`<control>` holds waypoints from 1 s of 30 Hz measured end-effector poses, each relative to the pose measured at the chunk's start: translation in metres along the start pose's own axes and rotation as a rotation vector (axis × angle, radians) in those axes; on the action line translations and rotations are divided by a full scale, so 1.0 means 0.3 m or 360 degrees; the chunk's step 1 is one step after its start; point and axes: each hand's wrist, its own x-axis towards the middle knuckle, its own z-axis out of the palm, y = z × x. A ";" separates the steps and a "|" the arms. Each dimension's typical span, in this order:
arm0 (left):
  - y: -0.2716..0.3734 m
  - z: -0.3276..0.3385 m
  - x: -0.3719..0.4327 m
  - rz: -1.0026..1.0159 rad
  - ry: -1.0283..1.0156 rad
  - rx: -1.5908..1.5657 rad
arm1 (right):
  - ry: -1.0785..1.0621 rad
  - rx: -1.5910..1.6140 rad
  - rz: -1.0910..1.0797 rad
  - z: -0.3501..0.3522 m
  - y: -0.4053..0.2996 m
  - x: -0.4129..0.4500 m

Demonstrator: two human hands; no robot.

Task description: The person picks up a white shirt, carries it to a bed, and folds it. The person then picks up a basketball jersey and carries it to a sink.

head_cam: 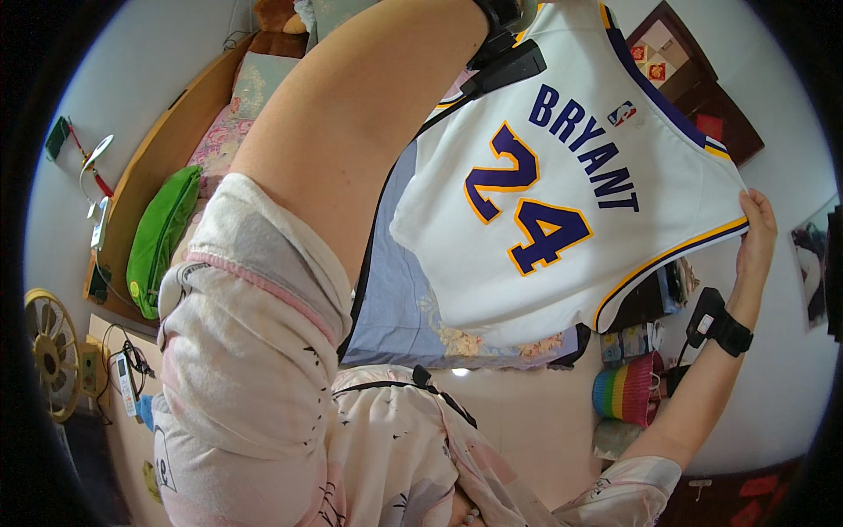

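Observation:
A white sleeveless basketball jersey with purple and yellow trim is spread in the air before me. Its visible side bears large purple lettering and a number. At the right, my right hand pinches the jersey's edge at one shoulder, beside the armhole. My left arm reaches up across the view to the jersey's other shoulder. The left hand lies almost wholly beyond the top edge, so its grip is hidden. Black devices are strapped to my left wrist and right wrist.
Behind the jersey lies a bed with a blue sheet. Along the left stand a wooden headboard, a green cushion and a yellow fan. A rainbow-striped basket sits on the right. A dark door is beyond.

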 end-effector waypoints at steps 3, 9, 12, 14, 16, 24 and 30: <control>0.009 -0.026 -0.002 0.0150 -0.0056 0.0253 | -0.0002 -0.0020 0.0039 -0.004 -0.013 -0.010; -0.016 0.000 -0.004 0.0141 -0.0028 0.0085 | 0.0005 -0.0006 0.0031 0.014 -0.029 -0.022; -0.009 0.008 0.001 0.0134 -0.0077 0.0062 | 0.0007 -0.0047 0.0064 0.020 -0.034 -0.026; -0.008 0.008 0.002 0.0121 -0.0075 0.0044 | -0.0037 -0.0038 0.0090 0.016 -0.024 -0.021; -0.006 -0.009 0.010 0.0174 -0.0125 0.0073 | -0.0029 -0.0029 0.0086 0.010 -0.017 -0.020; -0.051 -0.093 0.022 0.0370 -0.0442 0.0009 | -0.0055 -0.0110 0.0096 0.029 -0.063 -0.015; -0.008 -0.370 0.049 -0.0714 -0.0567 -0.2546 | -0.0371 0.0559 0.0374 0.159 -0.189 0.016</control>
